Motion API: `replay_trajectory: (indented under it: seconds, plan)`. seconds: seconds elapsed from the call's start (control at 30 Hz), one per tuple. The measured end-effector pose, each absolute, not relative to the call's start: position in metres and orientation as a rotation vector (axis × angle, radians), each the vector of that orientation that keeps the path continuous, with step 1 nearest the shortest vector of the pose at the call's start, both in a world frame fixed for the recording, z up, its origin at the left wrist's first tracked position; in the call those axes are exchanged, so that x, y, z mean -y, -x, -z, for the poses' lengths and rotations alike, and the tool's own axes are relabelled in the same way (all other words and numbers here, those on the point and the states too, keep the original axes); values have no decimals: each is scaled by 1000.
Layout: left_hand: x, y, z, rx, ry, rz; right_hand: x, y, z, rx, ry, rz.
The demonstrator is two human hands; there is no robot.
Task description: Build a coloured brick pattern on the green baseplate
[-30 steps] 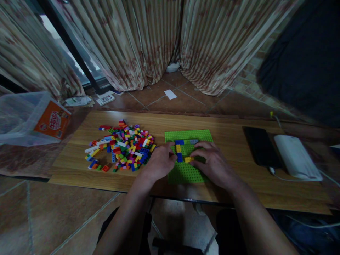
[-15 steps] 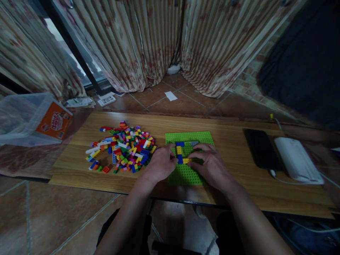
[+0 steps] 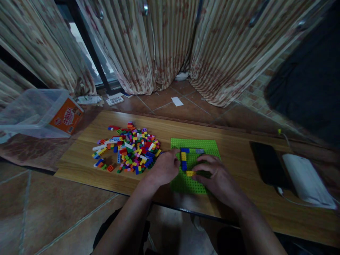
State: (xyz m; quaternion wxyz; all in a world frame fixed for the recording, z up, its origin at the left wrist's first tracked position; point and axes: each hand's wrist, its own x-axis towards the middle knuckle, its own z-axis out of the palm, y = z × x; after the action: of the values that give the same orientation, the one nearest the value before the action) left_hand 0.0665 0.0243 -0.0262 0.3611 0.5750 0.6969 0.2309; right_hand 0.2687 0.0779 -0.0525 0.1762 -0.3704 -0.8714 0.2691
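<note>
Two bricks, a blue one [image 3: 185,150] and a grey one [image 3: 199,151], sit up top on the green board [image 3: 186,186], w/ a yellow-blue col. [image 3: 183,157] down its L part. R hand [image 3: 214,173] pinches a yellow brick [image 3: 189,173] nr the col.'s foot; can't tell if it's pressed in. L hand [image 3: 166,166] is half-curled at the board's L edge, grip hidden. Lower board's mostly bare; big pile [image 3: 132,152] unplaced, L of it.

There are two hands [image 3: 166,167] [image 3: 216,174], one baseplate [image 3: 186,185], one brick pile [image 3: 136,150], one bin [image 3: 66,117].
</note>
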Motion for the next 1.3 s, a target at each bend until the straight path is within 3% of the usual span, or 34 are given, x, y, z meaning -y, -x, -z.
replay_trajectory:
  seconds: [1.3]
  plan:
    - [-33, -75, 32, -1985, -1409, -476, -70, -249, 55, 2455, 1136, -723]
